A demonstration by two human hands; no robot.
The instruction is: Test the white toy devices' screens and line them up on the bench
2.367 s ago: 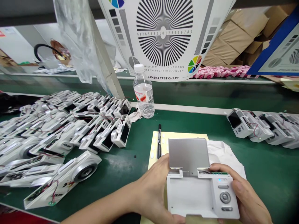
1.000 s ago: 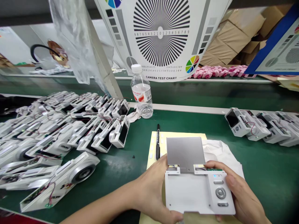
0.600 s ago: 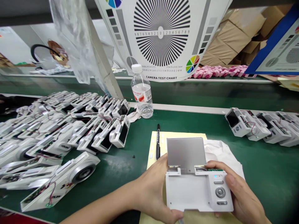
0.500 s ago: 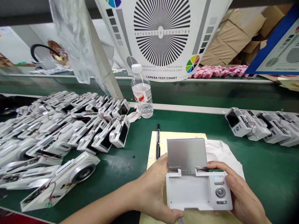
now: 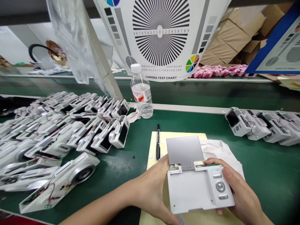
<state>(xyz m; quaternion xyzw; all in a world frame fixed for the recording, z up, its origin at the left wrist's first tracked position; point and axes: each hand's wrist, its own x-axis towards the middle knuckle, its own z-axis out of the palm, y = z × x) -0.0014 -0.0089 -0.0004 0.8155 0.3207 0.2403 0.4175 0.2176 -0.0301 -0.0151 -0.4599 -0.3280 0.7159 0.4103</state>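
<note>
A white digital camera (image 5: 191, 190) is held over the yellow sheet, its back towards me. Its grey screen panel (image 5: 185, 151) is flipped up above the body, baring the flat recess. A small blue light glows above the round button pad. My right hand (image 5: 241, 190) grips the right end, thumb beside the buttons and a finger along the top edge. My left hand (image 5: 150, 190) curves round the left side, its fingers passing behind the raised panel and its thumb below the bottom edge. Its fingertips are hidden. A small translucent strip (image 5: 180, 219) shows by the left thumb.
Several unfinished white cameras (image 5: 58, 128) crowd the left of the green table (image 5: 122, 175); more (image 5: 260, 126) stand at right. A water bottle (image 5: 141, 93), a black marker (image 5: 158, 142), a yellow sheet (image 5: 152, 167) and white cloth (image 5: 221, 150) lie ahead. A test chart (image 5: 161, 70) hangs above.
The camera has tilted in my hands, its left side dipping away and its panel leaning left. My left thumb has drawn slightly down and left from the bottom edge.
</note>
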